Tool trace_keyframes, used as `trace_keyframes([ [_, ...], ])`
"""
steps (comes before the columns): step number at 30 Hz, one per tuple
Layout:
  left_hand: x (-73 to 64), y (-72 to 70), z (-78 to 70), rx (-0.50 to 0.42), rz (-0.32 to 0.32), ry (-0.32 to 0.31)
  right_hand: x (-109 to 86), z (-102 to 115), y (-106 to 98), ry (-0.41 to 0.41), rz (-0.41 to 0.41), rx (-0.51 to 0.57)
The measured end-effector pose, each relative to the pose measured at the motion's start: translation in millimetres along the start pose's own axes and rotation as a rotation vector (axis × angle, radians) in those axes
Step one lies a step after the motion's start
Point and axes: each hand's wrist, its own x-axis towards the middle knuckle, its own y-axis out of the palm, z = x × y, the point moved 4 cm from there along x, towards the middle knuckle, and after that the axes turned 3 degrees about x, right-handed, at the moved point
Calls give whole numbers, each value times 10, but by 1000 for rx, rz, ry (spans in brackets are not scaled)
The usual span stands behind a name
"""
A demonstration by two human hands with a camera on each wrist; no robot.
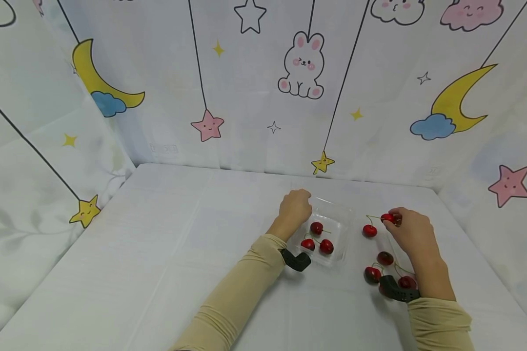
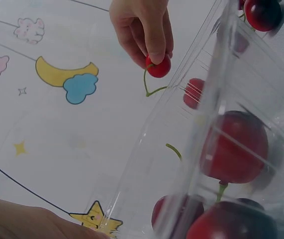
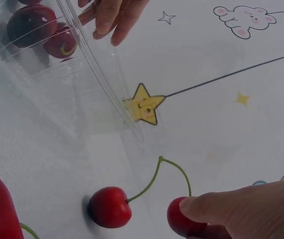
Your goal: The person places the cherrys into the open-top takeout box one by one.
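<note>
A clear plastic box [image 1: 344, 229] stands on the white table with three dark red cherries [image 1: 326, 246] inside. At its far left corner, my left hand [image 1: 293, 210] grips the rim; its fingers [image 3: 109, 17] show beside the wall in the right wrist view. To the right of the box, my right hand [image 1: 415, 233] pinches a red cherry [image 3: 181, 219] between thumb and fingers. A green stem joins that cherry to a second one [image 3: 111, 207], which hangs low at or just above the tabletop; contact is unclear.
Several more cherries [image 1: 372, 275] lie on the table [image 1: 167, 253] near the right wrist, partly hidden by the black wrist mount [image 1: 397, 290]. Behind the table hangs a white cloth [image 1: 254, 87] printed with stars, moons and a rabbit.
</note>
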Motion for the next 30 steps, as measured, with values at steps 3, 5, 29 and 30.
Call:
trace_keyframes([
  [3, -3, 0, -3, -2, -2, 4, -4, 6, 2, -2, -8, 1],
  [5, -5, 0, -4, -4, -1, 8, -8, 9, 1, -2, -15, 4],
  [29, -10, 2, 3, -1, -4, 9, -4, -9, -13, -16, -60, -9],
  [30, -10, 2, 2, 0, -7, 12, -5, -10, -16, -20, -66, -7],
])
